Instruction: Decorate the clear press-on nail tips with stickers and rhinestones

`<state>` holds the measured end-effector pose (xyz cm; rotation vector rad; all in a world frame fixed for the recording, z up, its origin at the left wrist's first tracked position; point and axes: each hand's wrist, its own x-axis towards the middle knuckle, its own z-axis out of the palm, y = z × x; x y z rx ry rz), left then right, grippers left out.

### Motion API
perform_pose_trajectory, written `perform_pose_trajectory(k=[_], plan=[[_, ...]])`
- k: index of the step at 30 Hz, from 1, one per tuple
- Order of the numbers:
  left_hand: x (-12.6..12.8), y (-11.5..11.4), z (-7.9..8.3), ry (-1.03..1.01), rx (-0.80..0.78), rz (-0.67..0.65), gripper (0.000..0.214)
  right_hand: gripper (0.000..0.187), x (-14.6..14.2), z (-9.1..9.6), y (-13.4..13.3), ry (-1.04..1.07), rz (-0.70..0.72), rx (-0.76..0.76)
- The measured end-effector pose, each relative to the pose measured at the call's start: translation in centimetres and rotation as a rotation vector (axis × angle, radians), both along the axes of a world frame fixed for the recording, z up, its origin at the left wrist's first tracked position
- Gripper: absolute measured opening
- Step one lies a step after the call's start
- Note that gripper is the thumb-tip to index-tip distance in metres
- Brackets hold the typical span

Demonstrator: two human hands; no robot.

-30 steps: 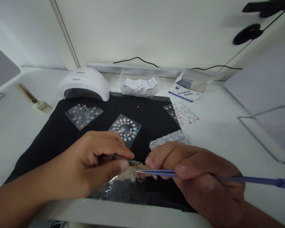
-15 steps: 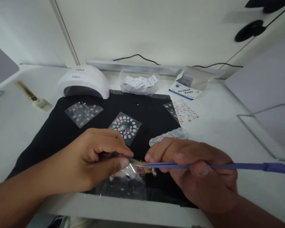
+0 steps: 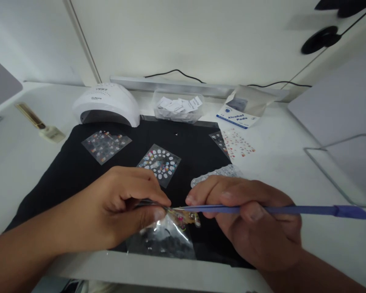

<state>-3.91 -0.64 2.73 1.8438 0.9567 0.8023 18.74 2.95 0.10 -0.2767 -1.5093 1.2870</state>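
Over the near end of the black mat (image 3: 198, 142), my left hand (image 3: 122, 207) has its grip pinched on a clear film (image 3: 167, 242) with gold bits (image 3: 185, 218), and my right hand (image 3: 259, 230) is clamped around purple tweezers (image 3: 314, 210), tips right by the film. Can't tell if they're touching it, tbh. White lamp (image 3: 108, 101) sits far left.

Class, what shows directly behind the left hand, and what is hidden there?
A clear sheet with white ovals lies on the black mat, just beyond the left hand. The hand covers the sheet's near left edge and some mat; that part cannot be seen.
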Motion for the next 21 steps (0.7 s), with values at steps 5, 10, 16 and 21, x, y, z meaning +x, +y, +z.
perform_pose_trajectory(k=[5, 10, 16, 21], plan=[[-0.02, 0.0, -0.03, 0.006, -0.023, -0.013, 0.018, 0.023, -0.04, 0.01, -0.25, 0.002, -0.023, -0.007], [-0.04, -0.04, 0.15, 0.021, -0.038, -0.021, 0.019, 0.023, -0.3, -0.06, -0.26, 0.032, -0.033, -0.007], [-0.01, 0.11, 0.26, 0.039, -0.073, -0.022, 0.019, 0.024, -0.5, -0.11, -0.21, 0.042, -0.045, 0.006], [0.11, 0.16, 0.16, 0.038, -0.114, -0.026, 0.018, 0.024, -0.27, 0.24, -0.2, 0.031, -0.011, -0.083]])
